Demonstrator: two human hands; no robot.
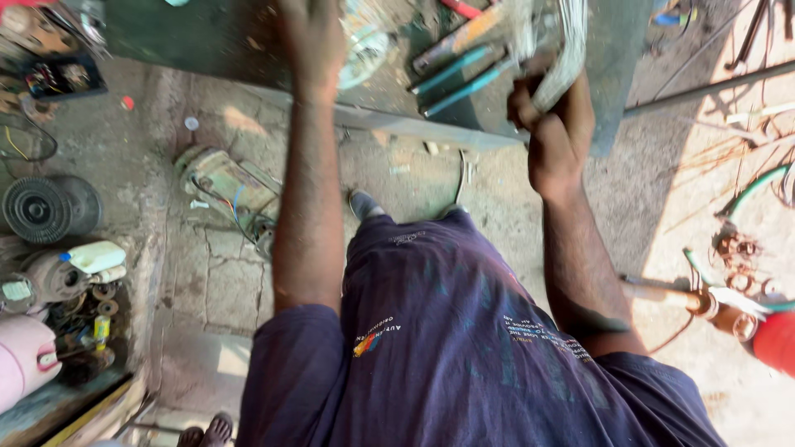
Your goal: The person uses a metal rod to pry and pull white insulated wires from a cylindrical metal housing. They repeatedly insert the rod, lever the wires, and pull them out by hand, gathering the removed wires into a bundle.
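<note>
We look down at our two arms reaching over a dark green bench (207,41). Our right hand (551,124) is at about 1 o'clock, and its fingers are curled tight around a pale grey bundle (563,58) that looks blurry. The bundle sticks up from the fist toward 12 o'clock, over the bench. Our left hand (313,37) is at about 11 o'clock, flat over the bench, right beside a round pale thing (364,45). It is blurry, so we cannot tell if its fingers are open or closed. Between the hands lie long tools with blue handles (460,74), just beside the right fist. On the cracked floor at 9 o'clock sits an old motor (224,186) with wires. Farther left is a black ribbed wheel (37,209), and near it a white jug (95,257). At 3 o'clock we see a red tank (777,339) and a green hose (749,194). Our dark blue shirt (447,348) fills the bottom, at 6 o'clock.
</note>
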